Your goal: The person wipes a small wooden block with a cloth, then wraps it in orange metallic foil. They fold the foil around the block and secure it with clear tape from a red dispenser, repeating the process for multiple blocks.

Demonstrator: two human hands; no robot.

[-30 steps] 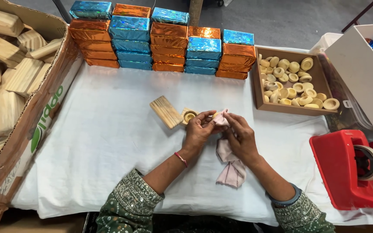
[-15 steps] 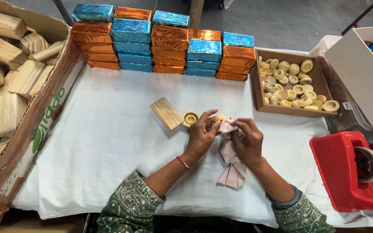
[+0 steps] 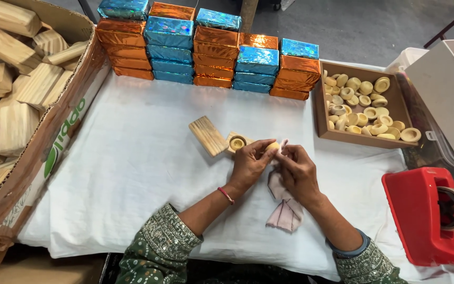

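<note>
White-clothed table [image 3: 132,173], foil-wrapped boxes [image 3: 206,50] stacked behind. Left hand [image 3: 250,164] pinching a small wooden cup [image 3: 272,146]; right hand [image 3: 298,171] gripping a pink cloth [image 3: 286,210].

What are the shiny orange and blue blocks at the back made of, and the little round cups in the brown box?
The shiny orange and blue rectangular blocks look wrapped in metallic foil paper: crinkled, mirror-bright, glittery. What is inside cannot be seen. The small pale round cups in the brown cardboard tray look like unpainted turned wood: matte, cream-tan, though fired clay is possible.

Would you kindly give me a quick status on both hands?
Left hand holds small round piece. Right hand rubs it with pink cloth. Nothing obstructing.
</note>
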